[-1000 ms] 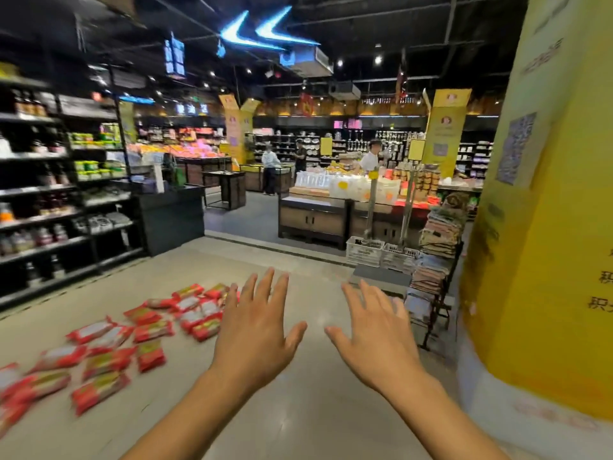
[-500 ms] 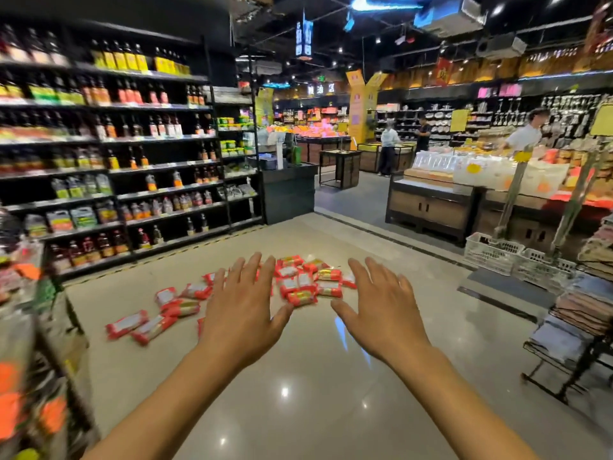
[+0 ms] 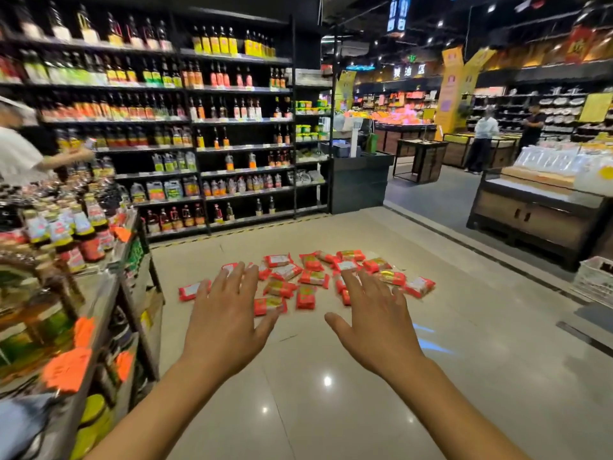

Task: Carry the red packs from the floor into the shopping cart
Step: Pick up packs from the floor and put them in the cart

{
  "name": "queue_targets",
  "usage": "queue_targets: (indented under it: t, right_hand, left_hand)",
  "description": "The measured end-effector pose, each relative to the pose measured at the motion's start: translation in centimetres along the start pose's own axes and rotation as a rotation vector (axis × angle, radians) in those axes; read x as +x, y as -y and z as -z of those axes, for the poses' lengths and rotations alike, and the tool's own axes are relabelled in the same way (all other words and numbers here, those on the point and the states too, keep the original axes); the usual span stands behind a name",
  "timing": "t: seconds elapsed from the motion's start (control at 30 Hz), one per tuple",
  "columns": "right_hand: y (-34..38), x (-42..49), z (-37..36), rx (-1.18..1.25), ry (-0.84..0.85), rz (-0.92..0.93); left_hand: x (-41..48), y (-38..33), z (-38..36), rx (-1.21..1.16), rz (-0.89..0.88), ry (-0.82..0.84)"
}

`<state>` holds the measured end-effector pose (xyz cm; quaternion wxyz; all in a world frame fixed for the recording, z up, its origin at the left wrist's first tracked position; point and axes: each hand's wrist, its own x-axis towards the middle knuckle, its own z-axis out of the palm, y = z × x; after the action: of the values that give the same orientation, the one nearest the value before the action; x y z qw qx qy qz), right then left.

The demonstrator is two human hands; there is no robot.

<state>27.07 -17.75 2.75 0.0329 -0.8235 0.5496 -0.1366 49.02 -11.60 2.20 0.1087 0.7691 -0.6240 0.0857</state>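
Hands: L hand (image 3: pixel 229 322) & R hand (image 3: pixel 376 323) both spread, empty, above red packs (image 3: pixel 313 277) on floor (image 3: pixel 431 393); labels unreadable.

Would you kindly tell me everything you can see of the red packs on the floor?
The red packs are small, flat, glossy-looking pouches with pale or yellowish label panels. They lie scattered in a loose cluster on the beige tiled floor, several overlapping. Neither the left hand nor the right hand, both open and outstretched, holds any.

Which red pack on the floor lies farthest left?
The lone pack at the spread's left edge, seen beside the left hand; the other red packs cluster together to its right.
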Motion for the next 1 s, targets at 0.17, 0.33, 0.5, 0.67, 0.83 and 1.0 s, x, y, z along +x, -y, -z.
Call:
queue_targets:
  t: [0.17, 0.33, 0.5, 0.67, 0.83, 1.0]
  right_hand:
    - [0.2, 7.4, -2.1, -0.045, 0.045, 0.025]
    - [1.2, 15.4, -3.7, -0.051, 0.044, 0.053]
    - [3.1, 21.9, -6.1, -0.031, 0.071, 0.095]
    - [4.6, 27.9, -8.2, -0.008, 0.082, 0.153]
    - [5.4, 34.9, -10.5, 0.05, 0.117, 0.203]
    - [5.7, 43.4, -12.9, 0.072, 0.129, 0.282]
  left_hand:
    - [6.0, 2.5, -3.6, -0.036, 0.05, 0.019]
    - [12.8, 5.4, -6.2, -0.084, 0.085, -0.007]
    - [18.5, 8.6, -8.0, -0.08, 0.131, -0.019]
    - [23.0, 11.0, -9.3, -0.042, 0.169, -0.014]
    - [27.8, 13.0, -11.4, -0.016, 0.218, -0.005]
    - [34.4, 14.7, -13.1, 0.026, 0.276, -0.023]
